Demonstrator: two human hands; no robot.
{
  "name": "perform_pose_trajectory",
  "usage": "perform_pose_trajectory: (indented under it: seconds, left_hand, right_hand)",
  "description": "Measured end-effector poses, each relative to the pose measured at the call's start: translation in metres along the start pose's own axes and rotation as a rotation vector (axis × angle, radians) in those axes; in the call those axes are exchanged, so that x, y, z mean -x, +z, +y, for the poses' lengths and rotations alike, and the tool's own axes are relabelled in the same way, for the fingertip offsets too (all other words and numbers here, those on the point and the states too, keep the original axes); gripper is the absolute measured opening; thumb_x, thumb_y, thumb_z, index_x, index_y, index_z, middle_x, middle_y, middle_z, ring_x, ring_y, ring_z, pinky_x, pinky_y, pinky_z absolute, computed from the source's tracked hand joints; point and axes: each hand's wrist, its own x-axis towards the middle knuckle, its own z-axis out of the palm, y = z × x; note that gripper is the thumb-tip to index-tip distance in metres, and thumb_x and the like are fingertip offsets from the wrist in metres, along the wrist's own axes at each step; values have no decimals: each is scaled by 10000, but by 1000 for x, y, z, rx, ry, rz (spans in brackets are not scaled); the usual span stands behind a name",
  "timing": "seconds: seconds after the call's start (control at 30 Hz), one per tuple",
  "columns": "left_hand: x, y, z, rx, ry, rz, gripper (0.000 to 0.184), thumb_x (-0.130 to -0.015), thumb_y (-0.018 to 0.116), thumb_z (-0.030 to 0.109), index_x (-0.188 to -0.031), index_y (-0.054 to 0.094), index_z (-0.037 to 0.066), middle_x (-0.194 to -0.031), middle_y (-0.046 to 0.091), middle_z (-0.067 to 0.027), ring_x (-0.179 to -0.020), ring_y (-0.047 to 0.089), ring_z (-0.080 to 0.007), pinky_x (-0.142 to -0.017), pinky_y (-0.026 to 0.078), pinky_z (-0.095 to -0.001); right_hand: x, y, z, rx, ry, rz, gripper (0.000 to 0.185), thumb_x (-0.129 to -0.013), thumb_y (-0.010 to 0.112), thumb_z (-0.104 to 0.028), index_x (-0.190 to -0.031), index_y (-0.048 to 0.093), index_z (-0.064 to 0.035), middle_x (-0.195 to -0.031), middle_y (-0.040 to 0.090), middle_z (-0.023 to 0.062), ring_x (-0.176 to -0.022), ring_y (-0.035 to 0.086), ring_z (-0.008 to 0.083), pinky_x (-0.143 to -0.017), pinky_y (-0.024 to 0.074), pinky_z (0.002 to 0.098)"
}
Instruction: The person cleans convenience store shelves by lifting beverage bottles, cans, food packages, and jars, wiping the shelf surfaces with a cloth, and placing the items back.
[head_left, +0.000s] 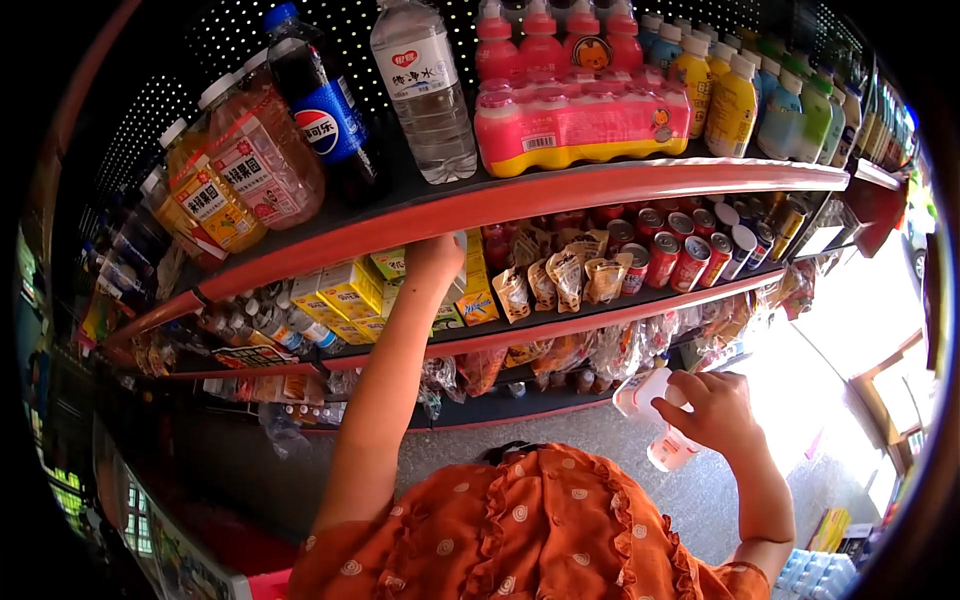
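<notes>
My left hand point(436, 262) reaches into the middle shelf point(560, 322), among yellow drink cartons point(352, 288). It looks closed around a pale, rounded item point(460, 262), whose kind I cannot make out; the fingers are mostly hidden. On the right, my right hand point(712, 408) is held out below the shelves, its fingers curled over a white cup-like container point(642, 394) with red print. A second similar white container point(672, 450) hangs just under it, against the hand. Brown snack pouches point(566, 280) stand to the right of my left hand.
Above, the top shelf's red edge point(520, 207) runs close over my left hand. It bears a cola bottle point(325, 110), a water bottle point(425, 90) and pink bottle packs point(580, 125). Red cans point(664, 258) stand at middle right. Bagged goods point(630, 345) fill the shelf below.
</notes>
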Motion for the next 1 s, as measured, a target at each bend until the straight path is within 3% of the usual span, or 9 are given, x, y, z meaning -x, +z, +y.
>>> perform_pose_trajectory:
  seconds: [0.1, 0.13, 0.23, 0.3, 0.47, 0.63, 0.73, 0.87, 1.0]
  left_hand:
    - [37, -52, 58, 326, -35, -130, 445, -848, 676, 177, -1257, 566, 40, -1200, 628, -173, -1096, 613, -306, -918, 489, -389]
    - [58, -33, 63, 432, 207, 27, 511, -842, 717, 233, -1290, 553, 50, -1267, 601, -156, -1164, 589, -282, -978, 473, -360]
    - [114, -21, 123, 709, 353, -548, 931, -716, 833, 372, -1464, 367, 71, -1522, 334, -157, -1403, 334, -285, -1145, 300, -399]
    - [140, 18, 136, 774, 459, -646, 1077, -663, 865, 308, -1510, 245, 66, -1566, 217, -181, -1458, 197, -298, -1176, 221, -401]
    - [170, 34, 147, 1044, 194, -579, 1012, -659, 861, 226, -1481, 295, 62, -1565, 178, -210, -1476, 104, -328, -1164, 208, -421]
    - [193, 9, 121, 995, 31, -381, 938, -657, 867, 249, -1436, 374, 72, -1387, 449, -165, -1306, 416, -296, -1080, 333, -401]
    - [203, -9, 92, 1026, -119, -227, 871, -700, 838, 289, -1416, 399, 59, -1268, 550, -149, -1189, 523, -276, -1003, 405, -389]
    - [213, -45, 31, 1195, -401, 32, 652, -830, 743, 243, -1362, 448, 8, -1184, 606, -113, -1047, 607, -179, -882, 500, -329]
    - [203, -106, -42, 1302, -759, -27, 490, -879, 640, 248, -1291, 508, 16, -1095, 651, -100, -950, 657, -210, -825, 537, -350]
  right_hand:
    - [-8, 1, 6, 7, -97, 10, 256, -757, 754, -283, -848, 660, -63, -622, 643, 50, -540, 647, 209, -481, 495, 344]
    - [-12, 2, 7, 2, -136, 8, 257, -758, 751, -288, -841, 655, -65, -611, 635, 48, -531, 642, 208, -474, 490, 342]
    - [-25, 5, 8, -15, -256, 4, 264, -758, 751, -302, -829, 640, -72, -582, 611, 41, -505, 627, 207, -452, 477, 336]
    - [-35, 7, 7, -33, -334, 22, 273, -750, 758, -308, -828, 632, -79, -567, 598, 36, -486, 617, 210, -436, 469, 332]
    - [-66, 5, -7, -115, -464, 37, 299, -736, 771, -305, -884, 643, -79, -548, 580, 36, -477, 611, 212, -432, 462, 332]
    - [-90, -6, -19, -200, -458, 63, 495, -700, 808, -429, -997, 671, -58, -547, 562, 36, -475, 587, 203, -466, 459, 322]
    - [-93, -4, -14, -293, -357, 169, 474, -683, 834, -371, -996, 672, -53, -551, 560, 31, -483, 579, 194, -476, 449, 318]
    - [-90, -9, -8, -239, -263, 222, 322, -711, 827, -237, -927, 681, -48, -594, 602, 39, -498, 592, 201, -491, 454, 316]
    - [-89, -10, -6, -195, -238, 244, 110, -764, 762, -90, -809, 673, -44, -659, 655, 65, -530, 620, 223, -496, 456, 323]
